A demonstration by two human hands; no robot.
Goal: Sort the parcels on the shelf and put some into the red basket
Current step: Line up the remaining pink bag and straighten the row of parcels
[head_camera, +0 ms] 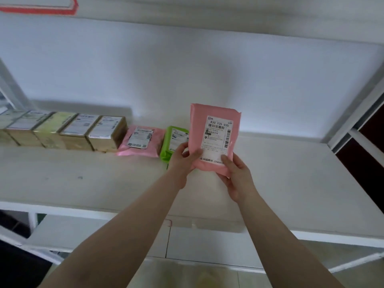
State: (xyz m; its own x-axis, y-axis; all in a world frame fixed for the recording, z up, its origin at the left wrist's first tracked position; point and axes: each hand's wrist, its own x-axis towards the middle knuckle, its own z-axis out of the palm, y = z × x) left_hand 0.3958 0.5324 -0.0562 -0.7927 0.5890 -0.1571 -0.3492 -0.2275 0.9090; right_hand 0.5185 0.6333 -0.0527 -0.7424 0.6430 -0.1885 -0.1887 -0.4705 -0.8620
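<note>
I hold a pink parcel [215,119] upright above the white shelf [291,183], its white shipping label facing me. My left hand [182,156] grips its lower left edge, thumb on the front. My right hand [236,175] grips its lower right corner, thumb on the label. Behind my left hand a green parcel [173,140] leans at the back of the shelf. Left of the green one lies a second pink parcel [141,140]. Further left stands a row of several taped brown boxes [68,132] with labels on top. No red basket is in view.
A white back wall closes the shelf. A white shelf post [353,115] rises at the right, with dark space beyond it. A lower white shelf board [207,244] shows below the front edge. A red-outlined shape [41,9] sits at the top left.
</note>
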